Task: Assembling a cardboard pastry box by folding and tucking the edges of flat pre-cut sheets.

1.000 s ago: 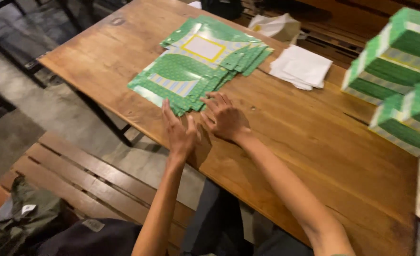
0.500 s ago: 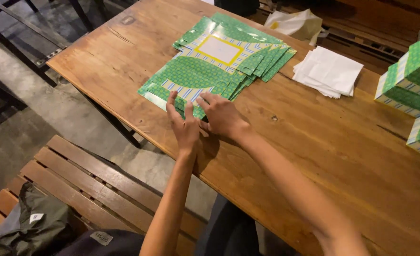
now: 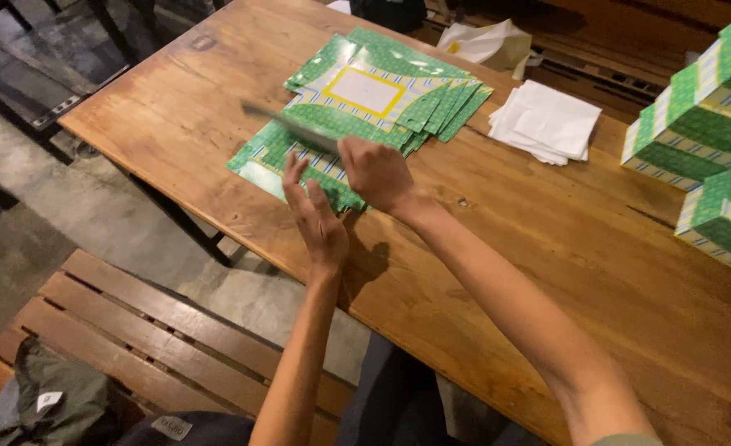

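Flat green patterned box blanks (image 3: 382, 99) lie fanned in a pile on the wooden table (image 3: 564, 248). My right hand (image 3: 375, 173) pinches the near edge of one blank (image 3: 295, 125) and holds it lifted off the pile, blurred with motion. My left hand (image 3: 316, 219) hovers with fingers spread just in front of the pile's near corner, holding nothing. Some of the nearest blanks are hidden behind both hands.
Folded green boxes (image 3: 704, 107) are stacked at the table's right end. White paper sheets (image 3: 547, 122) lie right of the pile, with a crumpled bag (image 3: 485, 43) behind them. A slatted wooden bench (image 3: 159, 330) runs below the table edge, with a grey-green bag (image 3: 47, 396) on it.
Both hands slid forward from the bare table to the pile. My right hand took hold of one blank and raised it; my left hand opened beside it.
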